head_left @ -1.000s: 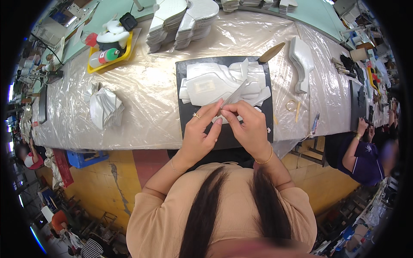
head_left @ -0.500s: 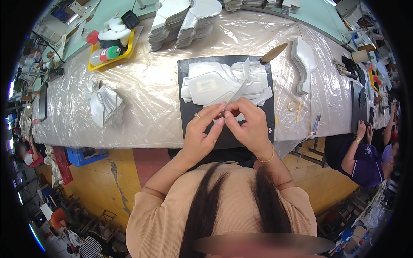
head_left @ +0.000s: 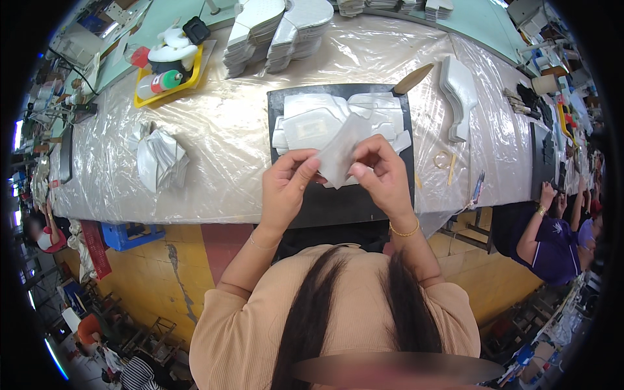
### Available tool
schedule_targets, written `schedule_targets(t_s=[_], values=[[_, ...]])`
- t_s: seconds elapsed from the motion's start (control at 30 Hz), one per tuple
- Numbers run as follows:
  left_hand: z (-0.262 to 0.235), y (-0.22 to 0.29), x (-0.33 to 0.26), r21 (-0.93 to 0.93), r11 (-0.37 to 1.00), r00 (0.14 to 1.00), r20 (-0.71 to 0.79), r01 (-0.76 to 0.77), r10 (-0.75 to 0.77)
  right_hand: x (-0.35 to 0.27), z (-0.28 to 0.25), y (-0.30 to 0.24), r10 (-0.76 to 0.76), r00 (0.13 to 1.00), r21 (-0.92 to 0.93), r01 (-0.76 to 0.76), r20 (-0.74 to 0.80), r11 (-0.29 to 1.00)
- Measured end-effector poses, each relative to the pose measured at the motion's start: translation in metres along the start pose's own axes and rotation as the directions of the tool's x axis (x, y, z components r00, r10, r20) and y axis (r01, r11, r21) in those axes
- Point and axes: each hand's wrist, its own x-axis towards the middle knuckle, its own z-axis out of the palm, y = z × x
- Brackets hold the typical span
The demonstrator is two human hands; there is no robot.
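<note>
Between my two hands is a thin, greyish-white cut piece, held tilted above the near part of a black board. My left hand pinches its left edge between thumb and fingers. At its right edge, my right hand grips with thumb and curled fingers. Behind it, several flat white cut pieces lie overlapping on the board, partly covered by the held piece. A tool with a wooden, tapered handle rests across the board's far right corner.
Plastic sheeting covers the table. A yellow tray with a bottle stands far left, near white stacks. A bundle of white pieces lies left; another stack lies right, beyond a tape roll. A co-worker sits at right.
The held piece has turned from edge-on to showing its broad face. My left hand has shifted left, and my hands are farther apart.
</note>
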Motion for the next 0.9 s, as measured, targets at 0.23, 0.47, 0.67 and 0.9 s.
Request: schedule_targets(t_s=[0.23,0.47,0.67,0.9], values=[[0.001,0.001,-0.006,0.144,0.989,0.999,-0.011,-0.043,0.045,0.001,-0.005,0.003,0.011,1.000,-0.099,-0.011,-0.001,0.995],[-0.026,0.019,0.000,0.095,0.995,0.994,-0.103,0.037,-0.027,-0.007,-0.048,-0.021,0.069,0.984,0.072,-0.057,-0.165,0.996],[0.002,0.013,-0.011,0.150,0.985,0.993,0.095,-0.087,0.073,-0.010,-0.003,-0.014,0.137,0.990,-0.316,-0.137,-0.024,0.939],[-0.001,0.015,-0.018,0.216,0.975,0.998,0.048,-0.052,0.043,-0.006,0.004,-0.015,0.033,0.994,-0.294,-0.002,0.101,0.956]])
